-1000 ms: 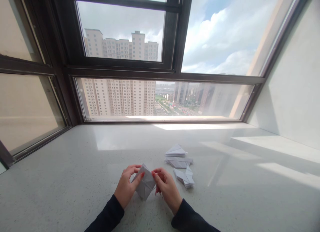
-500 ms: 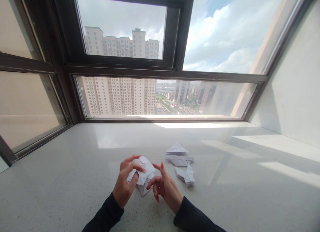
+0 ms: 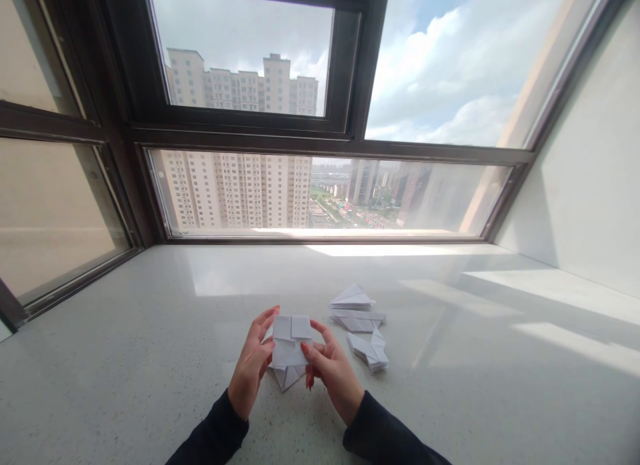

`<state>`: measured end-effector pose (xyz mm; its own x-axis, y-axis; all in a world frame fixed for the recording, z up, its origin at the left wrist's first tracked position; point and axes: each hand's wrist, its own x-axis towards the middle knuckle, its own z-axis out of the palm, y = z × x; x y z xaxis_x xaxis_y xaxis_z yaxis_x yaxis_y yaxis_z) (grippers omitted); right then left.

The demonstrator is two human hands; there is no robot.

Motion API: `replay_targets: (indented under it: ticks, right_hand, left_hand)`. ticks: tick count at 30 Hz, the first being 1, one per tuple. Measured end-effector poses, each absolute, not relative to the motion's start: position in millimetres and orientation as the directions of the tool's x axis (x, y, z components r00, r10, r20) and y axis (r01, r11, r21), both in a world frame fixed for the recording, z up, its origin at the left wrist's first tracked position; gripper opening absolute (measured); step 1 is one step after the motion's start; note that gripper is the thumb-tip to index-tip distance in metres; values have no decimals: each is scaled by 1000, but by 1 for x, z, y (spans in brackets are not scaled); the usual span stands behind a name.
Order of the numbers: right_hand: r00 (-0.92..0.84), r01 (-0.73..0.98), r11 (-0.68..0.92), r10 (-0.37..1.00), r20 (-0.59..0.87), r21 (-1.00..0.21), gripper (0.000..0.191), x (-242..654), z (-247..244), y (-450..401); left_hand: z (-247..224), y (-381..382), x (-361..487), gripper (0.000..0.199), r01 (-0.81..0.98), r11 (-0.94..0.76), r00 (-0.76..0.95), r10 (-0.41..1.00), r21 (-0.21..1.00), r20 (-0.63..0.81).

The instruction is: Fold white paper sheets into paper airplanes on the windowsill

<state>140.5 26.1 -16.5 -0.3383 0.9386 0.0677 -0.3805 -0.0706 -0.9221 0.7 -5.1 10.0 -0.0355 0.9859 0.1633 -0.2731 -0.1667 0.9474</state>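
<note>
A square folded white paper (image 3: pixel 290 353) with overlapping flaps is held up between both hands. My left hand (image 3: pixel 253 361) grips its left edge, thumb and fingertips against it. My right hand (image 3: pixel 330 366) pinches the lower right corner, thumb on the front face. Beneath the square, more folded paper (image 3: pixel 285 378) with a pointed end lies on the pale speckled surface, partly covered by the square and the hands.
To the right of the hands lie folded white papers: a fan-like stack (image 3: pixel 353 297), a flat piece (image 3: pixel 357 319) and an angular stack (image 3: pixel 371 351). Behind them, the speckled sill (image 3: pixel 250 271) meets a dark window frame (image 3: pixel 320 240). A white wall stands at the right.
The square paper has turned upright and now shows its overlapping flaps. My right hand has closed on its right side, where before its fingers were apart. My left hand has shifted to the left edge.
</note>
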Motion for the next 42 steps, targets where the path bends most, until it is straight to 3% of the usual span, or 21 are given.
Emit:
replay_targets:
  ticks: [3,7,13,16,19,23,28,37,42]
  right_hand:
    - [-340,-367,-41,936,93,-929,63,140,-16,25]
    - [-361,-305,7,925,122,-952,64,139,-16,23]
    - [-279,-55,173,943,182,-983,40,145,-14,24]
    - [-242,174,291,939,245,-941,23,148,-12,23]
    - [-266,306,363,920,286,-880,17,148,-12,21]
    - [-320,301,379,905,281,-875,24,146,-16,19]
    - [-353,295,367,900,256,-882,30,145,-23,20]
    - [-399,330,369,889,226,-869,36,145,-22,18]
    - [-409,331,355,889,205,-874,39,146,-24,19]
  left_hand:
    - [11,-7,3,47,-293,-116,79,986,949,145]
    - [12,-7,4,39,-65,-176,109,977,982,182]
    - [11,3,-10,34,181,-272,-138,944,945,298]
    - [9,9,-18,42,237,-257,-227,923,937,311]
    - [1,11,-21,59,243,-248,-208,931,938,300]
    - [-20,12,-20,87,349,-340,38,936,873,349]
    - [-40,11,-15,93,463,-458,192,887,759,419]
    - [-21,11,-15,75,431,-319,2,936,844,353]
    - [-17,11,-18,72,424,-350,-94,901,836,424]
